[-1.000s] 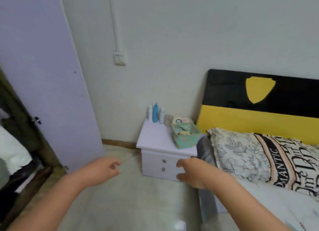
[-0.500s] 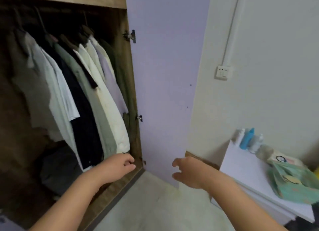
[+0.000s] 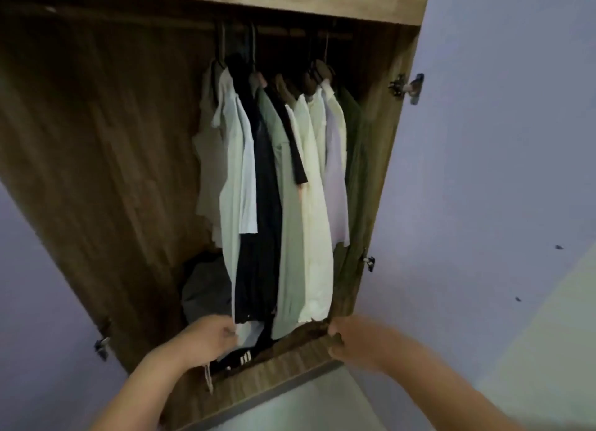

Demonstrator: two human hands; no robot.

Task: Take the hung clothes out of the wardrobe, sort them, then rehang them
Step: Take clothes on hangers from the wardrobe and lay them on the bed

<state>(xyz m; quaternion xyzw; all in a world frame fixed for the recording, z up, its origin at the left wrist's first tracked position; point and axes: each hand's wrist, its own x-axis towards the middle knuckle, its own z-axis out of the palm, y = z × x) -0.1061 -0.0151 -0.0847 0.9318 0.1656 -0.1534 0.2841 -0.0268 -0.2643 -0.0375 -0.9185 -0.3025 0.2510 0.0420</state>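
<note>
Head view: an open wardrobe (image 3: 106, 179) of dark wood grain is being looked into, its lilac door (image 3: 503, 140) standing open at the right. Hung clothes (image 3: 277, 185) are bunched at the right end of the rail (image 3: 290, 32) on dark hangers: beige, white, black, pale green, cream, lilac and olive pieces, side by side and touching. A dark garment with three white stripes (image 3: 242, 358) is lying on the wardrobe floor beneath them; no writing can be read on anything. The left hand (image 3: 206, 338) is being held at the hems with fingers loosely curled, nothing clearly gripped. The right hand (image 3: 346, 342) is blurred near the wardrobe's lower right corner, so its grip cannot be told.
</note>
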